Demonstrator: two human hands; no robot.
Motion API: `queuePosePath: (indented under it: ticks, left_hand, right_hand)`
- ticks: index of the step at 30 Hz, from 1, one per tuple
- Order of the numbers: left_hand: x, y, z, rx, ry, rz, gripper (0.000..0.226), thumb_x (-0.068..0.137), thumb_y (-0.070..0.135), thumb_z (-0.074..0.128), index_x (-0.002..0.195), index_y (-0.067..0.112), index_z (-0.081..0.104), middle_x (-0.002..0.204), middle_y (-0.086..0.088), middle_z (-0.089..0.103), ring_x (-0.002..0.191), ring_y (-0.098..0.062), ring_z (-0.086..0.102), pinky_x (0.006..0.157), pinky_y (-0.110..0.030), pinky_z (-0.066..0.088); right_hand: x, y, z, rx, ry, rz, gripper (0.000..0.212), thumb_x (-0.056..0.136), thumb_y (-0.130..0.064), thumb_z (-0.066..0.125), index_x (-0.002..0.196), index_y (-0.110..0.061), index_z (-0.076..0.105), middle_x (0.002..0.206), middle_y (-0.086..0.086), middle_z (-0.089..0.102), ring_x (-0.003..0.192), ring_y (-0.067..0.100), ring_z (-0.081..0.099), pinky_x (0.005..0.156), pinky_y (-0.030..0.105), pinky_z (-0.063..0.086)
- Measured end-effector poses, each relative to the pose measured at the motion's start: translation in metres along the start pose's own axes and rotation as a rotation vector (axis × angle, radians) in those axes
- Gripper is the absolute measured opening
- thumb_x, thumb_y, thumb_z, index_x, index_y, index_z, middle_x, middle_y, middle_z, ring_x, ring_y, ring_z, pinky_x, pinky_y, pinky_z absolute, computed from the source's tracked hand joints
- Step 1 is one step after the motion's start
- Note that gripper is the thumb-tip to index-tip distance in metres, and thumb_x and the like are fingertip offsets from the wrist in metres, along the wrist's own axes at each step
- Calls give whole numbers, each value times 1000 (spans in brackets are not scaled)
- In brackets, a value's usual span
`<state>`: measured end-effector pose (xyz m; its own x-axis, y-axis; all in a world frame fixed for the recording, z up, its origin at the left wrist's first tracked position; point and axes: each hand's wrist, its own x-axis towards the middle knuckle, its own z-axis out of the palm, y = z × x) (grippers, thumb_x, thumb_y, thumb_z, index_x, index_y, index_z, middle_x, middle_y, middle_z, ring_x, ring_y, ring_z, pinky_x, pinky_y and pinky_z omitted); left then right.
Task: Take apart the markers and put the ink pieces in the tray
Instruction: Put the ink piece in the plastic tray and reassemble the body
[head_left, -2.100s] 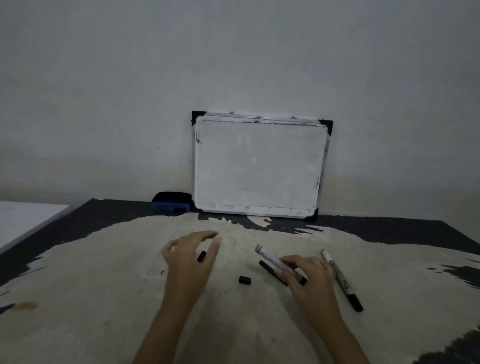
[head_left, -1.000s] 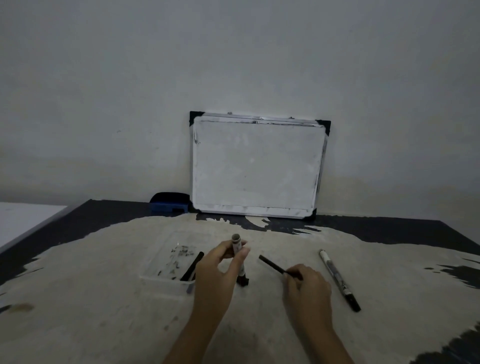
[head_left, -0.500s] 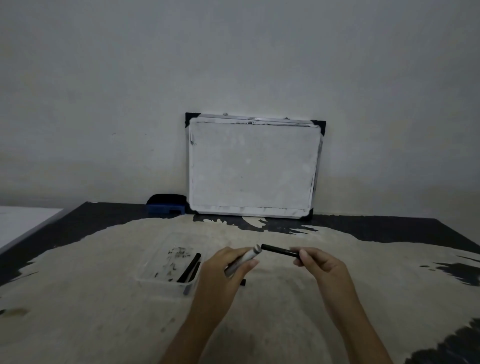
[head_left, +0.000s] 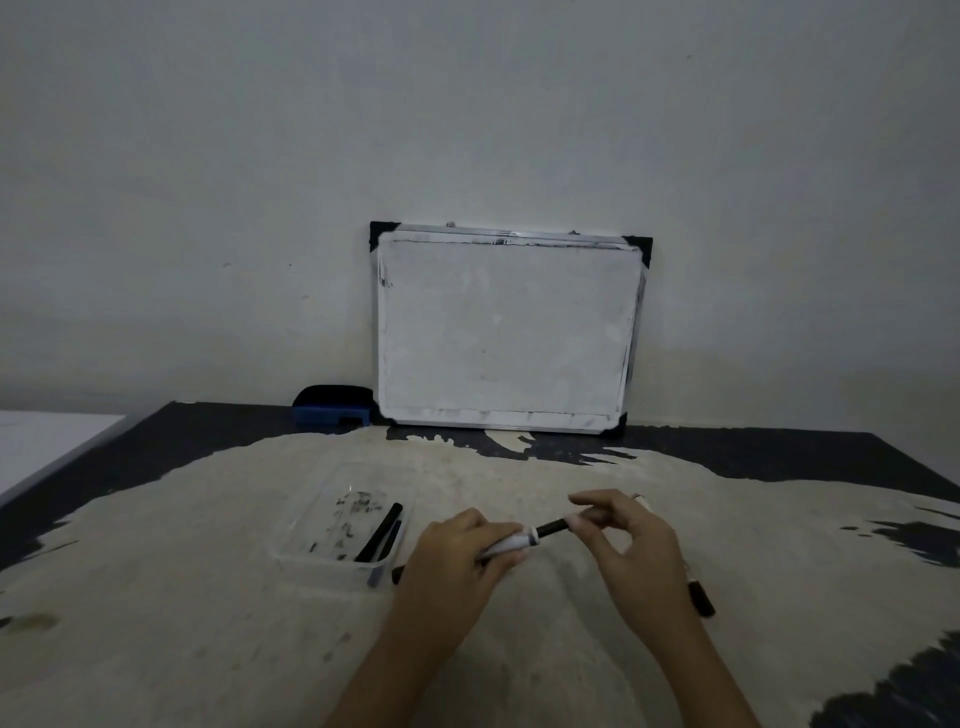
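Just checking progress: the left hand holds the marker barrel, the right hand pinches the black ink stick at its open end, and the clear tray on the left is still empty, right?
Not quite. The head view shows the clear tray already holds black ink sticks. The rest stands: the left hand holds the marker barrel and the right hand pinches the ink stick at its open end.

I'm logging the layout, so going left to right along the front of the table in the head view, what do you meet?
Clear plastic tray with black ink sticks → left hand holding a white marker barrel → thin black ink stick → right hand → black-capped marker lying on the table.
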<state>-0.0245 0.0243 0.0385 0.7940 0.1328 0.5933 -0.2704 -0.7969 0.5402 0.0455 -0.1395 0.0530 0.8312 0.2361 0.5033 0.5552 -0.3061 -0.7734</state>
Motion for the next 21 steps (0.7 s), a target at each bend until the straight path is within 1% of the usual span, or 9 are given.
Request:
queuePosePath:
  ticks: [2,5,7,10,11,13,16,19,21]
  left_hand:
    - [-1,0,3,13,8,-21,52,78,57,37,110,27,65,86,1,67,72,-7,53,71,-28,49]
    - [-1,0,2,20,61,-22,49,80,54,41,110,24,65,87,-2,69,74,-11,59,70,-28,52]
    - [-1,0,1,27,90,-29,37,83,44,55,110,21,65,87,-4,69,74,-12,59,67,-20,49]
    - [0,-5,0,55,127,-54,27,84,29,62,108,18,66,85,-4,69,71,-8,56,61,-4,39]
    - [1,-6,-1,55,132,-63,25,84,26,63,107,17,67,86,-4,69,71,-7,56,60,-3,40]
    - [2,-9,-2,29,159,-81,23,83,18,65,105,13,67,86,-2,68,72,-7,56,69,0,42]
    - [4,-15,-4,-11,191,-98,23,79,9,68,102,8,68,79,-4,67,69,-12,61,70,3,41]
    - [4,-18,-5,-28,218,-79,20,80,9,68,100,9,69,73,5,59,63,3,54,66,0,40]
    - [3,-16,-5,-46,233,-73,19,82,13,66,101,12,69,72,7,57,64,4,53,66,-3,41]
  right_hand:
    - [-4,-2,13,27,17,-19,18,77,-9,70,81,-26,66,74,-13,68,79,-4,62,69,3,45]
    - [-9,-3,28,61,-50,-68,21,82,-8,65,79,-28,67,78,-12,70,79,-1,64,72,10,49]
    - [-11,-2,33,76,-91,-63,26,85,-7,61,85,-32,67,85,-12,71,84,0,64,76,12,49]
    - [-11,1,37,91,-132,-45,32,87,-5,57,95,-36,64,98,-12,69,92,-1,61,80,11,48]
    - [-12,1,39,72,-140,-37,33,87,-5,56,98,-36,62,101,-13,67,94,-2,60,81,11,47]
    - [-16,3,43,-21,-174,-21,33,90,-10,52,109,-35,59,110,-16,61,100,-3,54,89,14,43]
    - [-22,7,55,-221,-300,-110,37,94,-19,45,128,-32,49,132,-13,51,117,-2,41,101,15,29]
    - [-25,9,67,-335,-439,-162,42,96,-26,37,137,-34,38,147,-10,37,132,7,32,111,24,25]
    - [-26,11,71,-388,-495,-201,42,97,-30,33,138,-32,37,147,-7,38,133,11,33,111,28,25]
